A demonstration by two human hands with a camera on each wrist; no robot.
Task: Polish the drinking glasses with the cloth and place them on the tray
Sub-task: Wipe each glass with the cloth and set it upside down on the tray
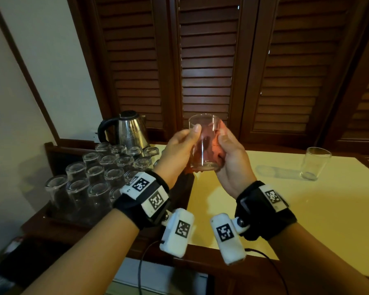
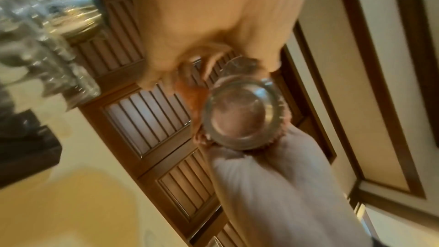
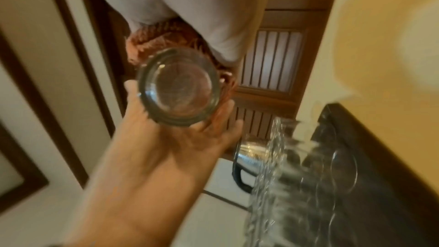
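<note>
So the person is holding a clear drinking glass (image 1: 205, 143) up in the air over the near-left part of the yellow tabletop (image 1: 307, 209), mouth up, with both hands wrapped around it. The left hand (image 1: 177, 154) is curling around the glass's left wall, thumb tip sitting just under the rim, while the right hand (image 1: 232, 158) is pressing an orange-red cloth (image 1: 216, 145) against the right wall, fingers curled so both cloth and glass are in its grip. In the wrist views the thick round base is pointing at the cameras, with cloth bunching behind it. Handling-wise, it's looking like a light, rigid tumbler that's smooth, probably pretty slippery on bare skin, and obviously breakable, so gripping the mid-wall with fingers spread seems safer than pinching the thin rim. The cloth side is likely giving better friction and keeping prints off. To the left, a dark wooden tray (image 1: 51, 150) is holding rows of upside-down glasses (image 1: 98, 173), packed close, so setting this one down without clinking them looks like the fiddly part. A steel kettle (image 1: 128, 130) is sitting behind them, and one more upright glass (image 1: 314, 163) is standing far right on the table.
</note>
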